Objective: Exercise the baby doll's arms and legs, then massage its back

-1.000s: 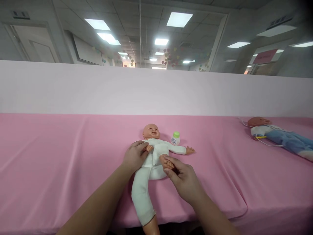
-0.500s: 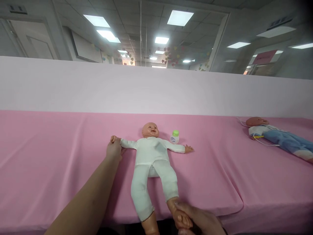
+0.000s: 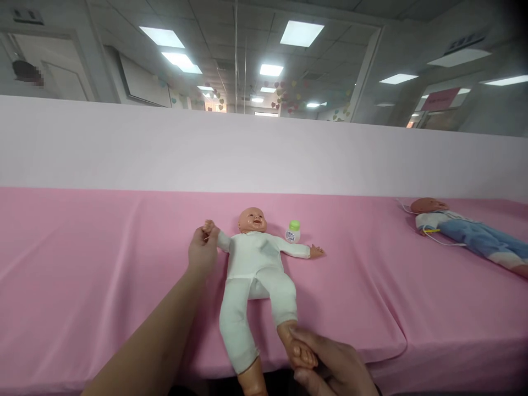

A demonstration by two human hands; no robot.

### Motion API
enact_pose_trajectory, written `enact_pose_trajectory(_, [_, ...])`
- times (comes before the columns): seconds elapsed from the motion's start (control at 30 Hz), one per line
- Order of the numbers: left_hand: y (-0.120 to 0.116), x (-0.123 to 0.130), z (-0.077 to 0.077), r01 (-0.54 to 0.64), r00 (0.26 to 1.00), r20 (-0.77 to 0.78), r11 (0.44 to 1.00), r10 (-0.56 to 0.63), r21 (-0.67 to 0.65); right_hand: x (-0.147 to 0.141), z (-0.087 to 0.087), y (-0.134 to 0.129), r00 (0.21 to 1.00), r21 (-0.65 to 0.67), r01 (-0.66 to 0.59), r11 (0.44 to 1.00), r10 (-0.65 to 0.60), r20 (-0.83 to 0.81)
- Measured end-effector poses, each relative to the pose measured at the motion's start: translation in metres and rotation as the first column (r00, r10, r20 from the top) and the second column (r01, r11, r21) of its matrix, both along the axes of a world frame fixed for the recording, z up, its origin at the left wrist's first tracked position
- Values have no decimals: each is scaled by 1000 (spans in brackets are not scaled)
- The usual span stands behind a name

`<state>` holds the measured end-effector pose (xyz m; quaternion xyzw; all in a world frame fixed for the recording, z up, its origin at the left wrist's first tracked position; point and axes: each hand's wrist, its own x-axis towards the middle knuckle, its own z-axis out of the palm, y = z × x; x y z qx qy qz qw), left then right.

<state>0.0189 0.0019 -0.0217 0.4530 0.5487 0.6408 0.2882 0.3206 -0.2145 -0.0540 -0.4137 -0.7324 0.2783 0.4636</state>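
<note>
Now the right hand point(image 3: 336, 360) holds the doll's leg point(image 3: 284, 300) extended, previously folded.

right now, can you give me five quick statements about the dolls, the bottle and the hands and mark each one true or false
1. The left hand holds one arm of the doll in white. True.
2. The bottle has a green cap. True.
3. The right hand holds the bottle. False: it holds one foot of the doll in white.
4. The doll in white lies face down. False: it lies face up on the pink cloth.
5. The other doll wears blue and white. True.
</note>
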Motion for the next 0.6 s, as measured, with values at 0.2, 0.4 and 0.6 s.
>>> enact_pose_trajectory(0.2, [-24, 34, 7, 224, 693, -704, 975, -151, 11, -15, 44, 43, 999, -43, 39, 998, -38, 16])
enact_pose_trajectory(0.4, [-25, 38, 3, 274, 558, -806, 961, -200, -49, -34, 42, 83, 998, -87, 43, 995, -47, -49])
enact_pose_trajectory(0.6, [-24, 33, 4, 211, 645, -750, 977, -146, -9, -31, 37, 74, 996, -81, 57, 995, -63, -67])
